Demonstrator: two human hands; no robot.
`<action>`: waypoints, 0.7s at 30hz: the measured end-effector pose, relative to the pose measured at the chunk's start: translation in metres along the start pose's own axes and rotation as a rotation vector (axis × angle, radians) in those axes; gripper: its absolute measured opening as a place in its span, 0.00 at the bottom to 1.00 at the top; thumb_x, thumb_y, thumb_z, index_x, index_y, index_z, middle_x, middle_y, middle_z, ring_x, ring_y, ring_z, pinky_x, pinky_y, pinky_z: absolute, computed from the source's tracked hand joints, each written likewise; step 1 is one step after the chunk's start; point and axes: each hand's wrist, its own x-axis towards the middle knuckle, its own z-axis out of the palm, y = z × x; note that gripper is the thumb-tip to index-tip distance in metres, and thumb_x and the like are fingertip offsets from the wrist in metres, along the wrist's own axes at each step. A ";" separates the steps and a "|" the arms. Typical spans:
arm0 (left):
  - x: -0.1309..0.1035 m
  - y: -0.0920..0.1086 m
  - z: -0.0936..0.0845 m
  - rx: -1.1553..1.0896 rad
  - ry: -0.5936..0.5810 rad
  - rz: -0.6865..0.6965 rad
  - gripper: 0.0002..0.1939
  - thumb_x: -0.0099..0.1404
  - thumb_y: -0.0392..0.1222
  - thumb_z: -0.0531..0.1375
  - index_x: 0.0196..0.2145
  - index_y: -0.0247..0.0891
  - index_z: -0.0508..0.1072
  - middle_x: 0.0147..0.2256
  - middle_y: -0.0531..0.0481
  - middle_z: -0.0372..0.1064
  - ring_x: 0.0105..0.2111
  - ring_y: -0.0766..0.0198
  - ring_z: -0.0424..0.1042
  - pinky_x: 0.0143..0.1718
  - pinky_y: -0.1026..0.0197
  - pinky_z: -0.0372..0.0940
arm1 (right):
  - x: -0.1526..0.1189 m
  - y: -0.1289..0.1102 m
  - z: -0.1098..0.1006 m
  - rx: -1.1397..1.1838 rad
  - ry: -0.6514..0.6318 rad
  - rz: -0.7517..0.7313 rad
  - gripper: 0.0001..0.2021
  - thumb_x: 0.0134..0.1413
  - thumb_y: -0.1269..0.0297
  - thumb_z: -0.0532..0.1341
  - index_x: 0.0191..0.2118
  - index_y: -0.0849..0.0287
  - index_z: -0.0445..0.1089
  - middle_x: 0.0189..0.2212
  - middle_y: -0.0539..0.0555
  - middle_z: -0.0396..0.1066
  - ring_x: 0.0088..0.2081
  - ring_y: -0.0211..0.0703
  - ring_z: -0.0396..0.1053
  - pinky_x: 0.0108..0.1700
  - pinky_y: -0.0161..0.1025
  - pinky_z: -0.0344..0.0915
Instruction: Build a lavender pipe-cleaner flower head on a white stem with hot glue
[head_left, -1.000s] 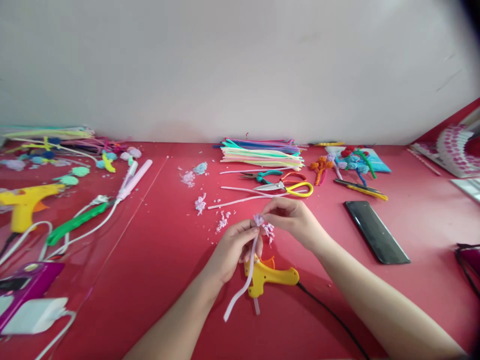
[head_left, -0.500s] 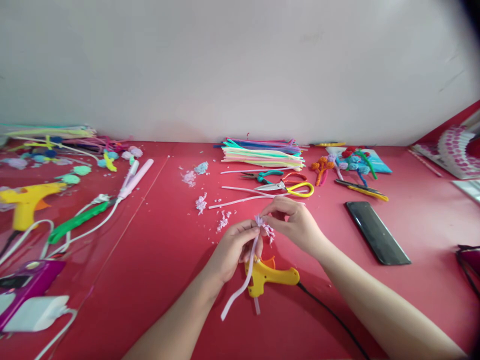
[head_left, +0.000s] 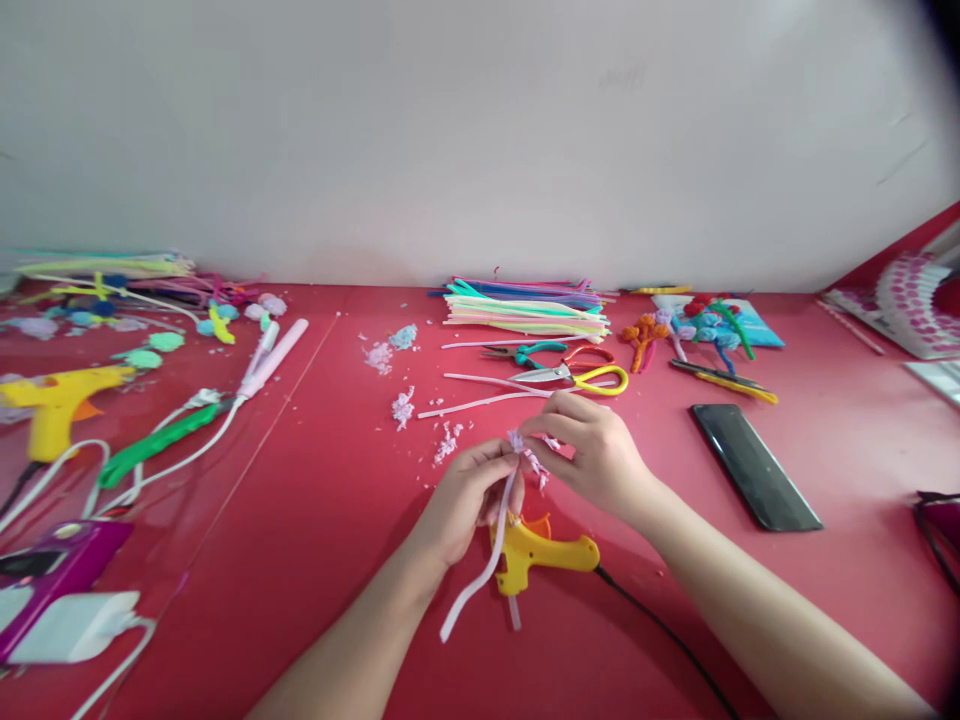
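While my L hand pinches a soft, pale lilac stem b/w thumb & fingers just under its frilly tuft, my R hand is bent in at the tuft's right side; can't tell if its fingertips pinch or only touch. Stem's a thin fuzzy strip, curving down from L hand towards me w/ a free end. Under & nearer me than both hands: yellow plastic glue gun, on its side, nozzle end hidden by L hand, clear rod poking out its back; its black cord runs off the bottom of view, right of R hand.

Crumbly lilac scraps partly hidden behind R hand. More ragged lilac bits just beyond L hand, plus a frayed clump & fluffy blue tuft further off. Straight ahead of R hand: scissors w/ metal blades & smooth yellow loop, teal-gripped pliers, then a fuzzy multicolour stem bundle. Well right of R hand: flat glossy black phone; beyond it a light-blue packet, partly covered by fuzzy knobbly flowers, contents n/a to see. Far left of L hand: shiny purple item, cut off at edge, can't ID. Red table, smooth.
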 end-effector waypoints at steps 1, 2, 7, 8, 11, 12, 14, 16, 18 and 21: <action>0.000 0.000 0.000 0.003 0.002 0.005 0.09 0.64 0.42 0.54 0.27 0.37 0.68 0.16 0.56 0.63 0.13 0.74 0.50 0.15 0.67 0.41 | 0.000 0.000 -0.001 -0.016 -0.005 -0.017 0.07 0.58 0.69 0.57 0.36 0.58 0.73 0.30 0.53 0.67 0.31 0.38 0.65 0.34 0.35 0.61; 0.000 -0.001 0.000 0.007 0.004 0.009 0.09 0.64 0.42 0.54 0.27 0.37 0.68 0.16 0.56 0.63 0.13 0.74 0.50 0.15 0.68 0.41 | 0.000 -0.001 -0.001 -0.031 -0.008 -0.031 0.07 0.58 0.69 0.57 0.36 0.58 0.73 0.30 0.53 0.67 0.31 0.38 0.65 0.34 0.35 0.61; 0.001 -0.003 -0.001 0.030 0.009 0.039 0.08 0.65 0.40 0.53 0.30 0.37 0.68 0.16 0.56 0.64 0.13 0.74 0.53 0.14 0.69 0.43 | 0.001 -0.003 -0.005 -0.079 -0.014 -0.066 0.07 0.59 0.70 0.56 0.34 0.58 0.72 0.29 0.53 0.67 0.30 0.38 0.64 0.33 0.34 0.60; 0.000 -0.003 -0.001 0.033 0.006 0.044 0.08 0.65 0.40 0.53 0.30 0.37 0.68 0.16 0.56 0.64 0.13 0.75 0.53 0.14 0.69 0.44 | 0.002 -0.003 -0.006 -0.085 -0.015 -0.070 0.07 0.59 0.70 0.56 0.34 0.58 0.72 0.29 0.53 0.67 0.30 0.38 0.64 0.33 0.34 0.60; -0.001 -0.001 -0.001 0.045 -0.009 0.053 0.09 0.66 0.40 0.53 0.30 0.37 0.68 0.16 0.55 0.65 0.13 0.75 0.52 0.14 0.70 0.44 | 0.001 -0.002 -0.008 -0.100 -0.015 -0.076 0.08 0.60 0.69 0.56 0.35 0.59 0.72 0.29 0.52 0.67 0.30 0.38 0.64 0.33 0.34 0.60; -0.001 -0.001 -0.001 0.049 -0.011 0.056 0.09 0.66 0.40 0.53 0.29 0.37 0.68 0.16 0.55 0.65 0.13 0.75 0.52 0.14 0.70 0.44 | 0.001 -0.002 -0.008 -0.104 -0.015 -0.077 0.08 0.60 0.69 0.56 0.35 0.59 0.72 0.29 0.52 0.67 0.31 0.38 0.64 0.34 0.34 0.60; -0.002 0.000 -0.001 0.055 -0.014 0.063 0.09 0.65 0.40 0.54 0.28 0.37 0.67 0.16 0.55 0.65 0.13 0.75 0.51 0.14 0.70 0.44 | 0.001 -0.002 -0.009 -0.114 -0.019 -0.079 0.08 0.60 0.70 0.55 0.35 0.59 0.72 0.30 0.53 0.67 0.31 0.38 0.64 0.34 0.34 0.60; -0.002 0.001 -0.001 0.059 -0.010 0.068 0.09 0.65 0.40 0.54 0.28 0.37 0.66 0.17 0.56 0.65 0.13 0.75 0.51 0.14 0.70 0.44 | 0.001 -0.002 -0.009 -0.123 -0.023 -0.082 0.08 0.60 0.70 0.55 0.35 0.59 0.72 0.30 0.53 0.68 0.32 0.38 0.64 0.34 0.35 0.60; -0.001 0.001 0.000 0.071 -0.008 0.071 0.09 0.65 0.41 0.54 0.28 0.37 0.66 0.17 0.56 0.64 0.13 0.75 0.52 0.14 0.71 0.45 | 0.001 -0.003 -0.009 -0.133 -0.024 -0.090 0.08 0.60 0.69 0.55 0.35 0.59 0.72 0.30 0.53 0.68 0.32 0.39 0.64 0.34 0.35 0.60; -0.003 0.000 0.001 0.156 0.025 0.123 0.09 0.66 0.43 0.53 0.29 0.38 0.66 0.18 0.57 0.65 0.14 0.74 0.54 0.15 0.70 0.48 | 0.002 -0.006 -0.012 -0.116 -0.008 -0.106 0.07 0.60 0.69 0.56 0.35 0.59 0.71 0.29 0.53 0.67 0.32 0.39 0.64 0.34 0.36 0.60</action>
